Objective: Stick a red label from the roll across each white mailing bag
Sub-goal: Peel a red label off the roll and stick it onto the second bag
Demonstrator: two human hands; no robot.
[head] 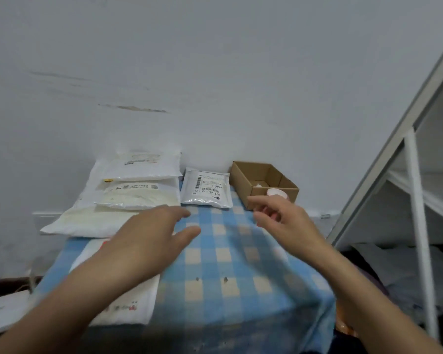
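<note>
The person's left hand (149,233) and right hand (284,221) were bare. The left forearm (69,297) and right forearm (363,295) were bare as well, uncovered from the wrists to the lower edge of the view. The right hand's fingertips showed only as a blur.

Glossy plastic mailing bag (207,187); cardboard box (264,183); checked cloth (241,251).

My left hand (149,233) is flat above the blue checked worktop (241,272), near the pile of white bags (138,198). My right hand (289,221) is loose and holds nothing, beside the brown box (241,183)
</note>
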